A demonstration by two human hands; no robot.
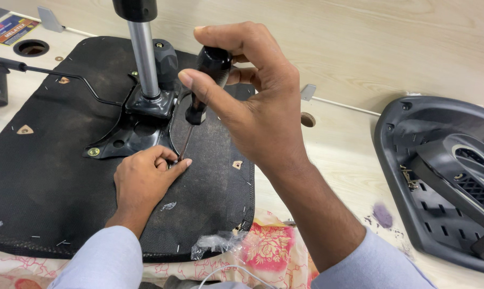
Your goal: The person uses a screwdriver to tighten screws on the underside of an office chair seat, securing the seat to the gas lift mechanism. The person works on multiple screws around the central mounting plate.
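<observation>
Here, on the black fabric-covered underside of an upturned chair seat, the left hand pinches its fingertips together around the tip of a slim steel-shafted, black-handled screwdriver beside the black metal bracket. The right hand is wrapped about the handle, probably light, rigid, and best gripped there.

The seat base is matt black woven cloth, a little dusty. The column is shiny smooth metal. The screwdriver handle is glossy black plastic. The surface is pale smooth wood.
</observation>
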